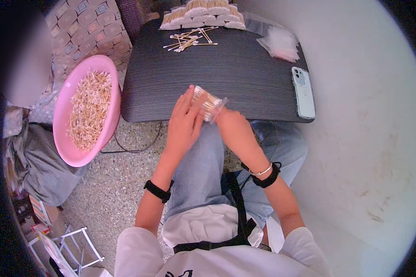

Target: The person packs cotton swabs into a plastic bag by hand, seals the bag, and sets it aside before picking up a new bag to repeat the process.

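A small clear plastic bag packed with cotton swabs (208, 102) is held over the table's near edge, tilted, its loose plastic end toward the right. My left hand (186, 119) grips the bag from the left, with fingers along its side and across it. At the bag's plastic end, my right hand (235, 131) is closed, its fingertips partly hidden behind the hand. Farther back on the table, loose cotton swabs (187, 41) lie in a scattered heap.
Filled swab bags (201, 18) are stacked at the dark table's (157, 74) far edge. Empty plastic bags (280, 44) lie at the back right, a phone (303, 92) at the right edge. A pink basin (62, 122) of loose swabs stands left; a white wall (365, 129) borders the right.
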### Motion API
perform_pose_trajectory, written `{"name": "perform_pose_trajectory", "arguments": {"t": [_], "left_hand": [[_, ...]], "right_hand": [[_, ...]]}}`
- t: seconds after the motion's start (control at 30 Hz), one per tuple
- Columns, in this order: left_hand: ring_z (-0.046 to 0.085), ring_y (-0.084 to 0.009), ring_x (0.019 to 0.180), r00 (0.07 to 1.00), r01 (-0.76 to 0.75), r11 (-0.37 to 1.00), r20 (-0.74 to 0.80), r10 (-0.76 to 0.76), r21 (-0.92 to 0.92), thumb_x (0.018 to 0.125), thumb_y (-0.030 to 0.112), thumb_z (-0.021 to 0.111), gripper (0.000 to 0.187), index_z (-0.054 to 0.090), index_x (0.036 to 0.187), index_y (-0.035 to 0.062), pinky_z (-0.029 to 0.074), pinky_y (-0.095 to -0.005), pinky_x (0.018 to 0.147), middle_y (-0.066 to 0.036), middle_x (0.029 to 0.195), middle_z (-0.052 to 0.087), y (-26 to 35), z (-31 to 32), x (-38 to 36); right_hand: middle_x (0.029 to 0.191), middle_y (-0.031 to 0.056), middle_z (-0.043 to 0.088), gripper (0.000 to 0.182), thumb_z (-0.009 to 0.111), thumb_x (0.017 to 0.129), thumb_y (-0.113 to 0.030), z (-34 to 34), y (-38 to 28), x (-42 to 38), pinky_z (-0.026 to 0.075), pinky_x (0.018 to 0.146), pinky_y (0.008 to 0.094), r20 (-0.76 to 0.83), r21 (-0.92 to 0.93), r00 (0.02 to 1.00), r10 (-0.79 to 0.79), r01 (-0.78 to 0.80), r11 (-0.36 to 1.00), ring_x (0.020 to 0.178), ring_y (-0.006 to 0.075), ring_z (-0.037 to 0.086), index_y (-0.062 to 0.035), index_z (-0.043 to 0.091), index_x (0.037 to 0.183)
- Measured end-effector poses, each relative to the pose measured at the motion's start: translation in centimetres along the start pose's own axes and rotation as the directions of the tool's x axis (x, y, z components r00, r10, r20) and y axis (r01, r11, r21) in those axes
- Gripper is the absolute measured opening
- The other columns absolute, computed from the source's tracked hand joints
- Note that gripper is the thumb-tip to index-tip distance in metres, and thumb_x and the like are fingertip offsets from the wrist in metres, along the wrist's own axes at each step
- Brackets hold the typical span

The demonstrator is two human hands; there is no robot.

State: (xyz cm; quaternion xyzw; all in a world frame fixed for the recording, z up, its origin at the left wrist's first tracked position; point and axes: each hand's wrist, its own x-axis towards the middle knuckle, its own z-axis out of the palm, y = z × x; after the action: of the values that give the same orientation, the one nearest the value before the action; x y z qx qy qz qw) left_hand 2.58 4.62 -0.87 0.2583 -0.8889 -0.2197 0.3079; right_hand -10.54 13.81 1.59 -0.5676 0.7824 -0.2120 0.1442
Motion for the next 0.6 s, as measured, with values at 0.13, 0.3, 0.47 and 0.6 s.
{"name": "perform_pose_trajectory", "arguments": {"t": [0.13,0.3,0.47,0.6], "left_hand": [[0.04,-0.0397,0.126,0.995,-0.097,0.981,0.04,0.092,0.168,0.089,0.023,0.053,0.044,0.051,0.132,0.0164,0.034,-0.0461,0.104,-0.023,0.144,0.033,0.3,-0.2,0.0],[0.038,-0.0397,0.127,0.993,-0.113,0.969,0.048,0.105,0.221,0.089,0.029,0.053,0.045,0.051,0.132,0.0172,0.035,-0.0457,0.103,-0.024,0.145,0.031,0.1,0.0,-0.3],[0.038,-0.0388,0.127,0.996,-0.09,0.969,0.036,0.084,0.228,0.088,0.028,0.054,0.045,0.052,0.131,0.0169,0.035,-0.0457,0.103,-0.022,0.145,0.031,0.3,0.3,-0.3],[0.038,-0.038,0.128,0.997,-0.076,0.971,0.04,0.069,0.225,0.089,0.026,0.053,0.044,0.052,0.132,0.0167,0.034,-0.0449,0.104,-0.02,0.146,0.03,0.4,0.3,-0.3]], "right_hand": [[0.079,0.0226,0.062,0.016,0.05,0.089,-0.013,0.7,-0.7,0.1,0.052,0.062,0.0473,-0.03,-0.079,0.998,0.051,-0.053,0.995,0.075,0.0416,0.062,0.001,0.058,0.088],[0.07,0.0212,0.061,0.021,0.05,0.092,-0.016,0.2,0.1,-0.3,0.05,0.059,0.0439,-0.129,0.103,0.992,-0.018,0.032,0.994,0.071,0.0372,0.064,0.0027,0.057,0.085],[0.079,0.0253,0.063,0.027,0.05,0.093,-0.022,-1.8,-0.5,-1.2,0.051,0.065,0.0493,-0.013,0.208,0.985,0.174,-0.168,0.964,0.076,0.0429,0.062,0.0029,0.056,0.088],[0.078,0.0253,0.062,0.024,0.049,0.093,-0.021,-0.8,-0.5,-1.2,0.05,0.065,0.0494,-0.041,0.239,0.985,0.168,-0.153,0.959,0.076,0.0421,0.062,0.002,0.054,0.086]]}}
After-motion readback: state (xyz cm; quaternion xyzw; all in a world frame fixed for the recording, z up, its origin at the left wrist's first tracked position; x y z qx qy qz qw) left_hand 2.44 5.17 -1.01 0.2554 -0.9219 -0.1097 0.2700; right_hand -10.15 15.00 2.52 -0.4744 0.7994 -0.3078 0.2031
